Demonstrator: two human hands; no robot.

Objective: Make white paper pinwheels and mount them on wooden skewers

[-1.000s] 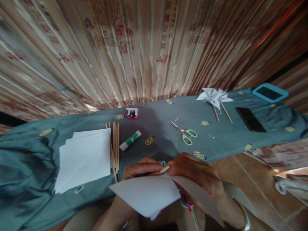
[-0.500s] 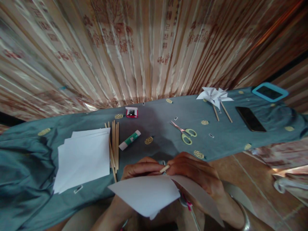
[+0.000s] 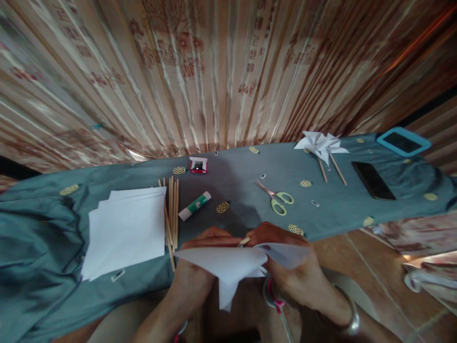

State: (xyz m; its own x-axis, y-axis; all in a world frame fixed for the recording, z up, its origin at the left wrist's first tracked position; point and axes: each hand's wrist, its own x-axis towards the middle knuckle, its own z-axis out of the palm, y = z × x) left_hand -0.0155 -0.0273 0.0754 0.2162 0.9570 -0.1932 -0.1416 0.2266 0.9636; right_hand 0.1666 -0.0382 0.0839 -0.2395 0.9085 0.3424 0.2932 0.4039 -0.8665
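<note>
My left fingers [image 3: 215, 233] and right fingers [image 3: 266, 233] clamp the stick [image 3: 244, 241]: likely stiff, best hold; light paper [image 3: 228, 263] probably creases easily.

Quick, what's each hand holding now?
Left hand: closed on a stick and white paper, exact grip hidden.
Right hand: closed on the same stick and paper.

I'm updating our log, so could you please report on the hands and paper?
Left hand and right hand together, holding wooden stick between them. Bent white paper on near side, raised. Scissors and glue stick beyond, apart from hands.
</note>
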